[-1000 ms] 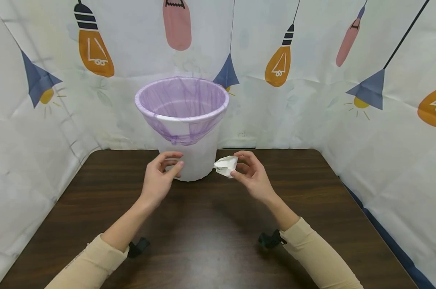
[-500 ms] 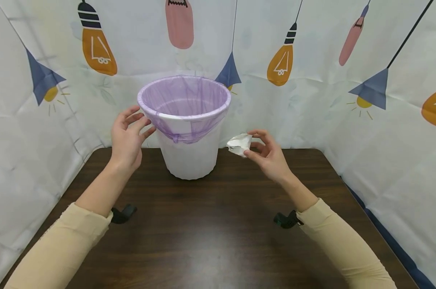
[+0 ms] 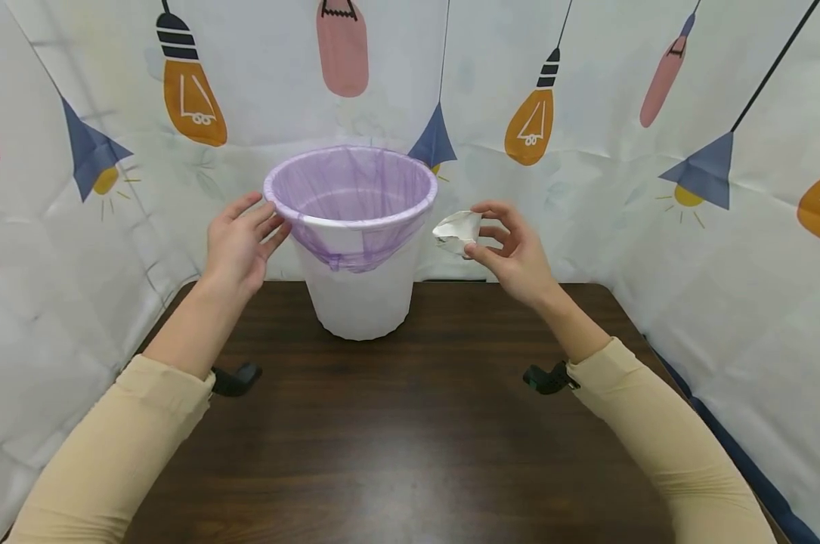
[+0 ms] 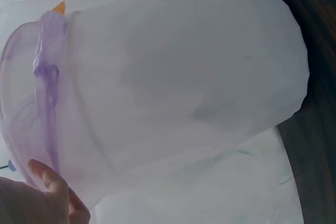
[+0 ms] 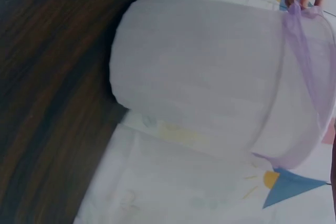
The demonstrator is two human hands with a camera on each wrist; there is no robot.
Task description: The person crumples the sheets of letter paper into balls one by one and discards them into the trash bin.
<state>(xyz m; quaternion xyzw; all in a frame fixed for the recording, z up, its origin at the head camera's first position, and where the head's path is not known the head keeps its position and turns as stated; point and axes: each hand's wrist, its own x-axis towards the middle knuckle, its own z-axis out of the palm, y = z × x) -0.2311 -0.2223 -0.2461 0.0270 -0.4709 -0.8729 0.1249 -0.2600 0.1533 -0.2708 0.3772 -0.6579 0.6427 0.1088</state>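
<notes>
A white wastebasket [image 3: 359, 306] stands upright at the back of the table, lined with a thin purple bag [image 3: 362, 257] folded over its rim. My left hand [image 3: 241, 245] rests its fingers against the left side of the rim, over the folded bag; the left wrist view shows the fingers [image 4: 48, 174] by the purple film. To the right of the basket, my right hand [image 3: 518, 257] pinches a crumpled white piece of paper [image 3: 456, 233] between thumb and fingers, raised above the tabletop and a little below rim height. The basket's bottom inside is hidden.
The dark wooden table [image 3: 382, 423] spreads out in front of the basket. White patterned curtain [image 3: 586, 189] hangs close behind and along both sides. Each wrist carries a black camera mount, such as the right one [image 3: 547, 378].
My left hand has moved up and left from the basket's front to its rim. The right hand has risen and shifted right with the paper. The basket stays in place.
</notes>
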